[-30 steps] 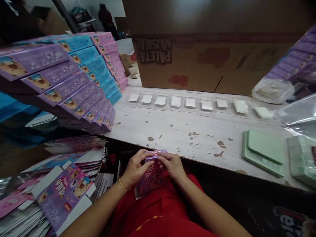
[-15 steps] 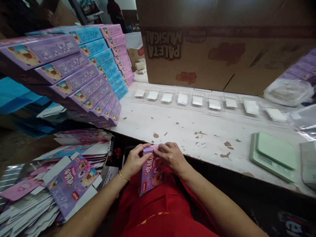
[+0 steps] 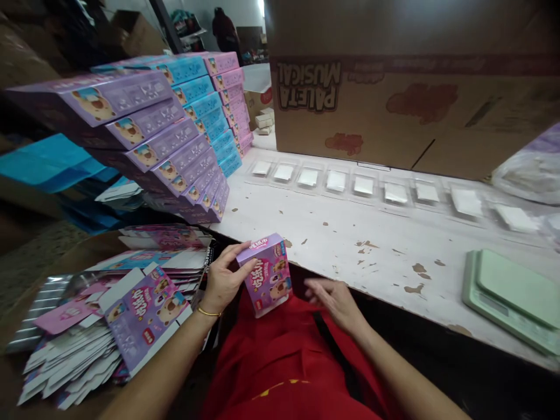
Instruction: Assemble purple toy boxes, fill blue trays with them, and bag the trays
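A purple-pink printed carton [image 3: 268,274] is gripped by my left hand [image 3: 225,279], its thumb on the front panel and fingers along the left side. The carton stands tilted over my red apron, by the table's front edge, with its top flap closed. To its right, my right hand [image 3: 335,302] hovers apart from it, fingers loosely stretched and slightly blurred, holding nothing. Beside my left forearm lies a flattened carton of the same print [image 3: 146,315], on top of a pile of flat cartons [image 3: 74,367].
Stacked purple boxes [image 3: 131,99] and blue boxes [image 3: 192,93] lean at the table's left. Several clear trays with white packets [image 3: 336,181] form a row before a large brown box [image 3: 376,111]. A pale green scale [image 3: 516,297] sits at right. A person [image 3: 225,32] stands far back.
My right hand has let go of the carton's top and moved away to the right. My left hand still holds the carton, now turned to show more of its front. The view has shifted left.
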A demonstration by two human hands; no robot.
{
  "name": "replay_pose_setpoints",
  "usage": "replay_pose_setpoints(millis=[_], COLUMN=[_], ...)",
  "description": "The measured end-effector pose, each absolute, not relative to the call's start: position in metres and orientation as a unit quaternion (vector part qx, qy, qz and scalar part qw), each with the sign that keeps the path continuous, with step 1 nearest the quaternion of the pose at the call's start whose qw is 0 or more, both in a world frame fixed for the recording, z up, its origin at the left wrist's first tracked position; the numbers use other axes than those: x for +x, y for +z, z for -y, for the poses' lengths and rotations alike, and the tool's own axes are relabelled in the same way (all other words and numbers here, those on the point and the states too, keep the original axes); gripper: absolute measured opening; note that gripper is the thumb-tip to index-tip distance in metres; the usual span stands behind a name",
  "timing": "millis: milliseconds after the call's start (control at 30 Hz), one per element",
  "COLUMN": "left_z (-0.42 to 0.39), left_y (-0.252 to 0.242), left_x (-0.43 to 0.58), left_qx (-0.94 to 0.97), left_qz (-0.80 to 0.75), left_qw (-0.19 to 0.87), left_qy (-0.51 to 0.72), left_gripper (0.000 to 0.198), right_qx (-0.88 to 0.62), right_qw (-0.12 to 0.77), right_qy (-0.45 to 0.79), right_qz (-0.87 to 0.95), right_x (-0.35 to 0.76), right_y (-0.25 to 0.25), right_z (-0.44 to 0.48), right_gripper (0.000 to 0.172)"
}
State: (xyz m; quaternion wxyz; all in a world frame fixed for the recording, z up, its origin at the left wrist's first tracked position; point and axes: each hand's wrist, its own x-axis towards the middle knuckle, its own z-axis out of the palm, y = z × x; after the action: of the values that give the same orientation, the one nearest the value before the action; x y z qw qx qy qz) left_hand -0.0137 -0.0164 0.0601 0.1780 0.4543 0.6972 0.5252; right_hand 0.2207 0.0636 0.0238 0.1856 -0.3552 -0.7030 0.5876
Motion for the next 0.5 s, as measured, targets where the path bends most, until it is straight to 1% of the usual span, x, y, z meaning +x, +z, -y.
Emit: replay_pose_setpoints(millis=[33, 67, 100, 167, 233, 267, 333, 433, 500], left_z=[0.018, 0.021, 0.025, 0.036, 0.044, 0.045, 0.039, 0.019, 0.007], left_y=[0.059, 0.058, 0.057, 0.055, 0.054, 0.054, 0.053, 0.049, 0.045], left_x=[-0.015, -0.016, -0.017, -0.019, -0.024, -0.027, -0.029, -0.018, -0.007], left_qx=[0.410, 0.370, 0.341, 0.330, 0.355, 0.366, 0.385, 0.405, 0.410], left_qz=[-0.691, -0.678, -0.660, -0.607, -0.525, -0.483, -0.427, -0.397, -0.396], left_qw=[0.197, 0.227, 0.271, 0.411, 0.585, 0.649, 0.711, 0.742, 0.746], left_qy=[0.561, 0.593, 0.613, 0.595, 0.506, 0.461, 0.404, 0.358, 0.344], left_gripper=[0.047, 0.050, 0.054, 0.063, 0.073, 0.078, 0.088, 0.099, 0.097], right_qx=[-0.357, -0.351, -0.346, -0.354, -0.373, -0.381, -0.366, -0.254, -0.161], right_qw=[0.154, 0.141, 0.156, 0.244, 0.321, 0.332, 0.302, 0.206, 0.152], right_qy=[0.681, 0.755, 0.805, 0.838, 0.820, 0.805, 0.770, 0.689, 0.650], right_qz=[0.620, 0.536, 0.456, 0.335, 0.293, 0.311, 0.427, 0.647, 0.727], right_x=[0.220, 0.218, 0.216, 0.212, 0.215, 0.218, 0.224, 0.221, 0.212], right_y=[0.016, 0.007, 0.000, -0.006, 0.001, 0.009, 0.033, 0.066, 0.077], right_z=[-0.052, -0.043, -0.037, -0.037, -0.051, -0.060, -0.072, -0.080, -0.092], right_gripper=[0.054, 0.058, 0.062, 0.063, 0.054, 0.047, 0.035, 0.035, 0.038])
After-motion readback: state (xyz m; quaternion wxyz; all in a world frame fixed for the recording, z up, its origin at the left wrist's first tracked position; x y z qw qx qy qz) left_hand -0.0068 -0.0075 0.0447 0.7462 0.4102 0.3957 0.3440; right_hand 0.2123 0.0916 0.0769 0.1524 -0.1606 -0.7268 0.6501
